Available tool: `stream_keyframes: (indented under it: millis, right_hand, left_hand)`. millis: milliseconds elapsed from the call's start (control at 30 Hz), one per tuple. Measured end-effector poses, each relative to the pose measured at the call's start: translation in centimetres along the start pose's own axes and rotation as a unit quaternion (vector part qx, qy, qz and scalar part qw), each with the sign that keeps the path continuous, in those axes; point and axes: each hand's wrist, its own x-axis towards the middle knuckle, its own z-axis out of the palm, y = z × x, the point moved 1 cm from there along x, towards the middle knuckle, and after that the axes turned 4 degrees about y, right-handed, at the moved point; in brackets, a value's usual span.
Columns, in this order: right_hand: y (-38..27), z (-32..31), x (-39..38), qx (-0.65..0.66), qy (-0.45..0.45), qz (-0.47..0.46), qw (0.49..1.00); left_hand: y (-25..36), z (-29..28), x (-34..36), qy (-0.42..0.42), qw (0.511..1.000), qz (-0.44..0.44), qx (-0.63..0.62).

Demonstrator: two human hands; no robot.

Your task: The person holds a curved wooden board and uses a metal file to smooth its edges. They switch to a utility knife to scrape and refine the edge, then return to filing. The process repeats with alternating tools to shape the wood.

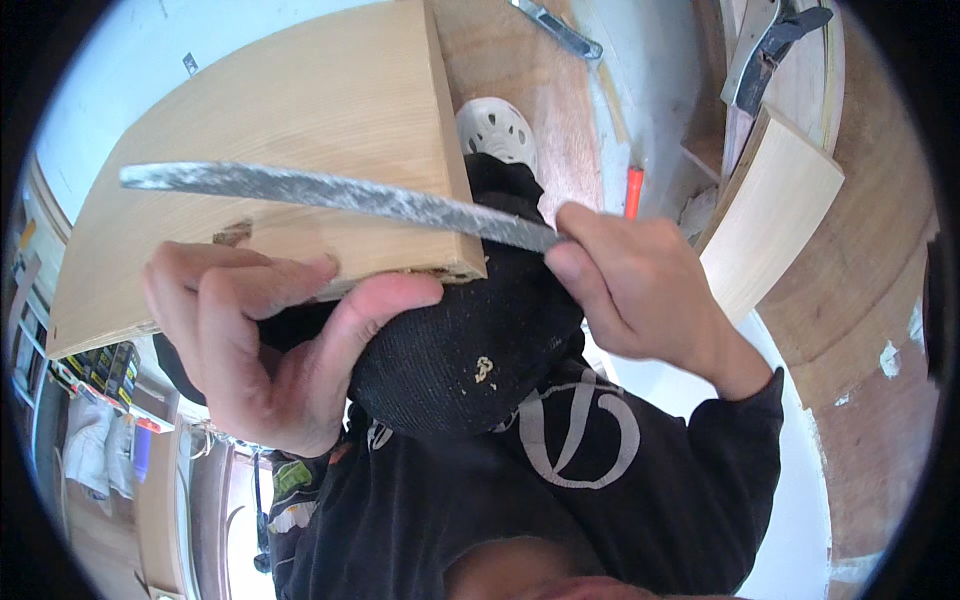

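Note:
My right hand [640, 285] is closed round the handle end of a long grey metal file [340, 198], its surface streaked with pale dust. The file's blade slants to the left above a pale wooden panel [330, 110]; whether the two touch I cannot tell. With my left hand [260, 340] I grip the panel's near edge, thumb along the edge and fingers bent over the top face. By those fingers is a small rough recess [233, 233] in the face. The panel's near right corner rests against my black-clothed knee [460, 360], where a few wood shavings lie.
A utility knife [560, 30] lies on the floor beyond the panel. To the right are an orange-handled tool [634, 192], a loose wooden board [770, 205] and a metal tool with black parts [770, 55]. My white clog [497, 130] shows behind the panel. Shelving stands at lower left.

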Motion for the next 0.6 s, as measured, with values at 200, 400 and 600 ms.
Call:
stream_keyframes:
  millis: [200,400,600]
  right_hand:
    - [1.5,1.5,2.3,-0.006,0.052,-0.021,0.998]
    - [0.8,1.1,1.7,0.047,0.035,0.001,0.998]
    - [10.0,7.4,6.7,0.039,0.128,0.012,0.991]
  left_hand:
    - [0.2,0.1,-0.1,0.008,1.0,-0.013,0.012]
    - [0.5,0.0,0.2,-0.012,0.999,-0.003,0.035]
    - [0.8,-0.2,0.5,-0.01,0.997,-0.004,0.07]
